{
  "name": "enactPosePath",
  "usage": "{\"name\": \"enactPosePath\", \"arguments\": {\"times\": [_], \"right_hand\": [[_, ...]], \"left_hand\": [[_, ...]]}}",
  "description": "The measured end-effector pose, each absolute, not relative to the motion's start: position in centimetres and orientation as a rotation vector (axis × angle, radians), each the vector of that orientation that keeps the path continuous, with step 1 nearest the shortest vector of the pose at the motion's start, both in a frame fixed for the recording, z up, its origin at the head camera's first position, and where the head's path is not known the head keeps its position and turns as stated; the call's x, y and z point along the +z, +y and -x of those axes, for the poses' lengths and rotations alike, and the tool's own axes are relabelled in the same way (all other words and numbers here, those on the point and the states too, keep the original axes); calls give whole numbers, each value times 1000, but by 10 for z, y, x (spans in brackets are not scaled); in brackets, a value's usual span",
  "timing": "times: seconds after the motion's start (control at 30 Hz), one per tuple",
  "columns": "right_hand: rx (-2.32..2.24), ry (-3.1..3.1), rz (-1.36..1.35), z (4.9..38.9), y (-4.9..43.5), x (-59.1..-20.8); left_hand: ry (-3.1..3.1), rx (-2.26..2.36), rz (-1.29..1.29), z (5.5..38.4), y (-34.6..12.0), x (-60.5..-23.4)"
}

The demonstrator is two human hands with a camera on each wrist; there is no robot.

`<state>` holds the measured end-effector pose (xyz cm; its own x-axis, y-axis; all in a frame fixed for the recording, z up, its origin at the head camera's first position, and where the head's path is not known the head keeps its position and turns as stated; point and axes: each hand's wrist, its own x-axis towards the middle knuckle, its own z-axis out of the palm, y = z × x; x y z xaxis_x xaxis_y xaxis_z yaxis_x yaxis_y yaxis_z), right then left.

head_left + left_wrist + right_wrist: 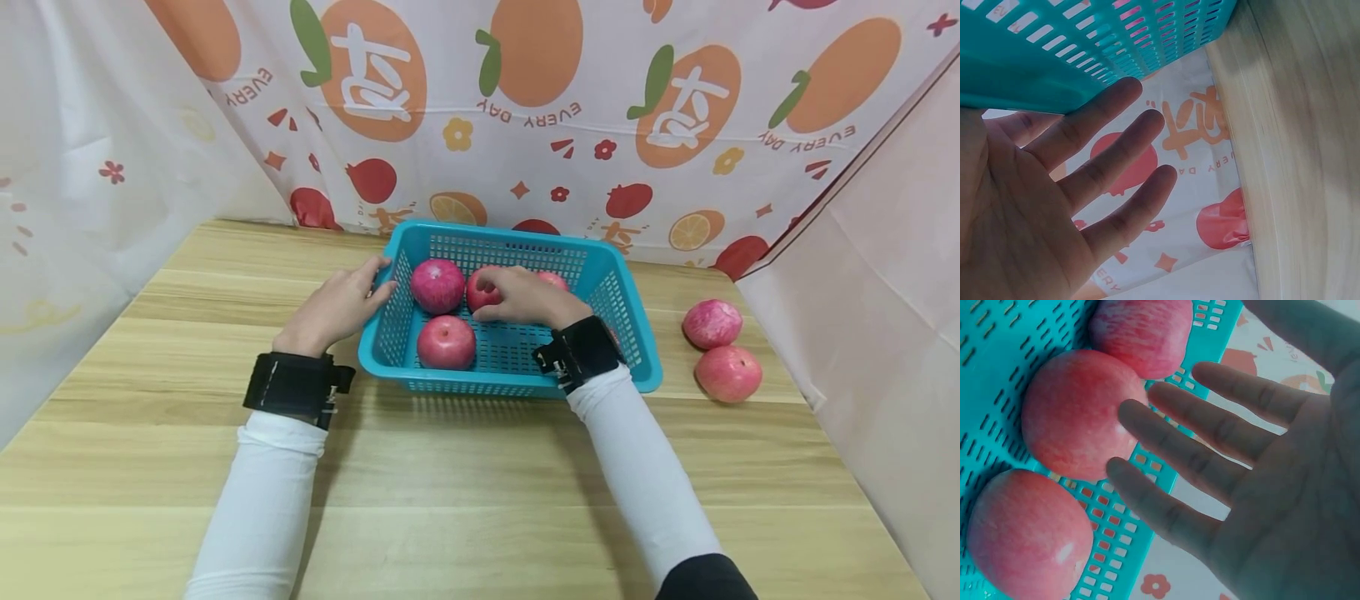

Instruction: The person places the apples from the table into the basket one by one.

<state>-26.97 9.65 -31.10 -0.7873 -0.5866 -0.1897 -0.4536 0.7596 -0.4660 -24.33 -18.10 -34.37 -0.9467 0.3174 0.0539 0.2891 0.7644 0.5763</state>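
Observation:
A turquoise plastic basket (480,382) with perforated walls holds several red apples, including a darker one (437,286) at the back left and a lighter one (446,343) in front of it. My left hand (333,308) rests at the basket's left rim, thumb over the edge; its other fingers lie extended along the outer wall in the left wrist view. Reaching inside the basket, my right hand (525,298) has its fingertips at an apple (1075,415) by the back wall. Those fingers are spread and fairly straight. The right hand and wrist partly hide apples behind and beneath them.
Two more apples, one streaked (712,323) and one smoother (729,374), lie on the wooden table (450,500) to the right of the basket. A fruit-printed cloth (465,167) hangs just behind the basket. Pale cloth also borders both sides of the table.

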Motion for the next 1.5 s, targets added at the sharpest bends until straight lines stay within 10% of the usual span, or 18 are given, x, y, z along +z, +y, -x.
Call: {"name": "enactPosePath", "arguments": {"times": [1.5], "right_hand": [[-830, 2856, 695, 253, 169, -299]], "left_hand": [[2906, 968, -500, 244, -180, -343]]}}
